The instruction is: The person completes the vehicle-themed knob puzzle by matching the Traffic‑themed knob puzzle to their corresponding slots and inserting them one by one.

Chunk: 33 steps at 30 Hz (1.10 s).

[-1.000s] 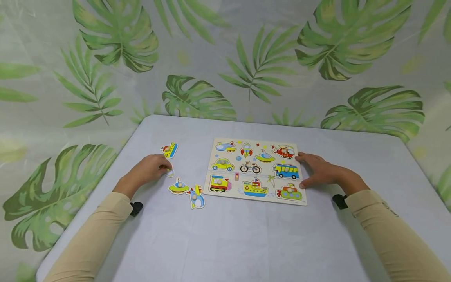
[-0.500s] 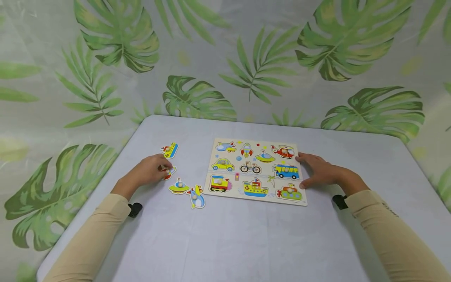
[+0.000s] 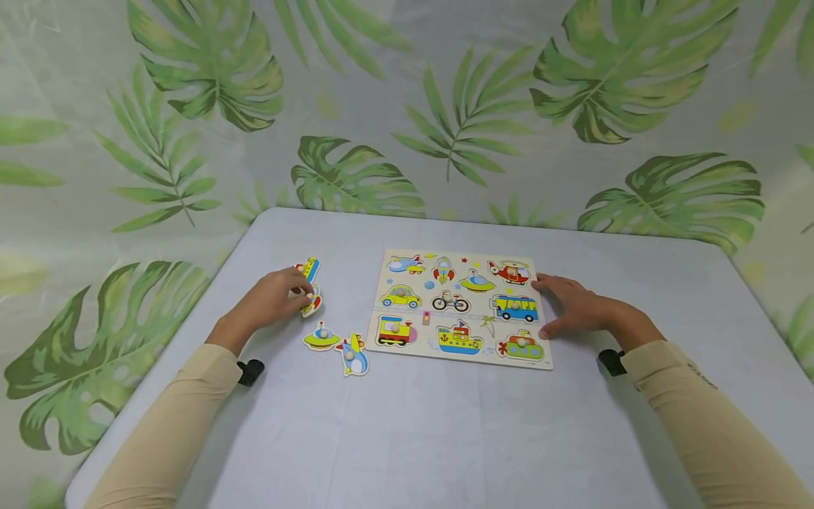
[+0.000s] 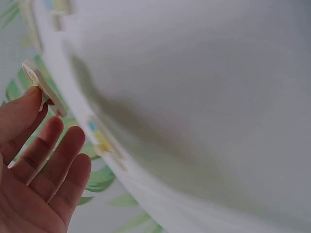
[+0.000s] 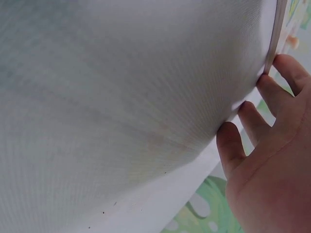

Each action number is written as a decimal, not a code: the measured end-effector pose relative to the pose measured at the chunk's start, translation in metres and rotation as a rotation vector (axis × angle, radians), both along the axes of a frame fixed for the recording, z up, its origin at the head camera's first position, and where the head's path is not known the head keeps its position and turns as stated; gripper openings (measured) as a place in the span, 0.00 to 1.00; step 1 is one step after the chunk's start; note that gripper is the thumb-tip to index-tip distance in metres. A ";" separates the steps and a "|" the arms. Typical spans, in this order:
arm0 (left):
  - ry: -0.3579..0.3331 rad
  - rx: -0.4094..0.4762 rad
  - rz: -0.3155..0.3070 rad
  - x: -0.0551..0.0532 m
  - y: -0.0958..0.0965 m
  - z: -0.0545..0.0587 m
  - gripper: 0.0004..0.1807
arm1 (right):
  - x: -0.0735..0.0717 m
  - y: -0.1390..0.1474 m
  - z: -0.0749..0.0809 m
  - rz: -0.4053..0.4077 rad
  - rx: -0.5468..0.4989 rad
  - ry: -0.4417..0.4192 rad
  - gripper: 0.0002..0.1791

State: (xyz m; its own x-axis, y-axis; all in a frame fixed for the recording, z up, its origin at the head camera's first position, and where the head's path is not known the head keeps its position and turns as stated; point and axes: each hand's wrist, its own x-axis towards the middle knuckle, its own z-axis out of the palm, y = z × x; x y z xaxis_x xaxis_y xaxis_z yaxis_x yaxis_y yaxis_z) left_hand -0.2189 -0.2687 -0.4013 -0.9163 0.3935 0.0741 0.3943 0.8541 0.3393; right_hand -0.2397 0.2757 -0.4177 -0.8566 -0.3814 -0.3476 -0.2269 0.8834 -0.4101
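Found red-marked piece [image 3: 312, 305] pinched in left hand [image 3: 273, 300], nine o'clock from puzzle board [image 3: 480, 307] laid lengthwise nine-to-three and touched at three-o'clock edge by spread fingers of nearer right hand [image 3: 577, 308].

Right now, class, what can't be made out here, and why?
Head: part of the ship piece, behind the left hand.
Head: the held piece, its picture partly covered by that hand.
Left wrist: a blue-and-yellow piece, too blurred to identify.
Right wrist: most of the puzzle board, beyond the right edge.
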 end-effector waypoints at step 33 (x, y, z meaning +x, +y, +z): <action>-0.074 0.190 -0.011 -0.071 0.157 0.027 0.12 | -0.001 0.001 0.000 0.013 -0.035 -0.004 0.62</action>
State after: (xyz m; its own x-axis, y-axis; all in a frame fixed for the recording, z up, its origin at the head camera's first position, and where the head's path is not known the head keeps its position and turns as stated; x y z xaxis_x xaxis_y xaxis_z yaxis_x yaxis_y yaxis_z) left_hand -0.2899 -0.1120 -0.3746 -0.9177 0.3890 0.0810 0.3715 0.7677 0.5221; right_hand -0.2407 0.2769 -0.4182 -0.8500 -0.4046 -0.3373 -0.2364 0.8652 -0.4421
